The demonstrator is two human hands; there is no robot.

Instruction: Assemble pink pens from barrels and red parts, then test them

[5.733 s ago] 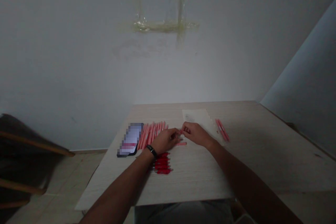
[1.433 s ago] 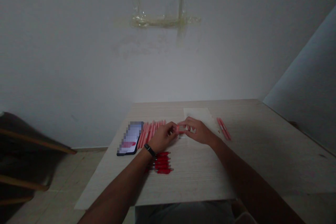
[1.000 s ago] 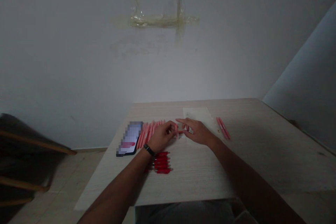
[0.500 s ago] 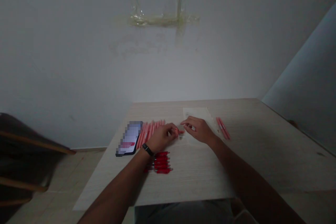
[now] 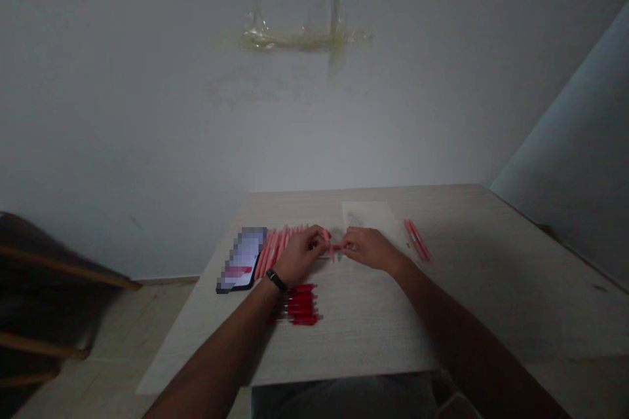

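Observation:
My left hand point(image 5: 301, 255), with a dark band at the wrist, pinches a small pink piece point(image 5: 326, 234) over the middle of the table. Close by on the right, my right hand point(image 5: 368, 247) has its fingertips closed on a thin reddish part point(image 5: 338, 247) that reaches toward the left fingers. Whether the two pieces are joined cannot be made out. A row of pink pens point(image 5: 275, 247) lies beside and partly behind my left hand. Several red pens point(image 5: 302, 304) lie below my left wrist.
A phone point(image 5: 243, 258) lies at the left of the wooden table point(image 5: 373, 334). Behind my right hand is a white sheet point(image 5: 373, 213). Two pink pens point(image 5: 417, 239) lie to its right. A wall stands behind, a dark chair at far left.
My right hand has come down slightly, and its fingers have closed on the thin reddish part. A pink piece now shows upright at my left fingertips.

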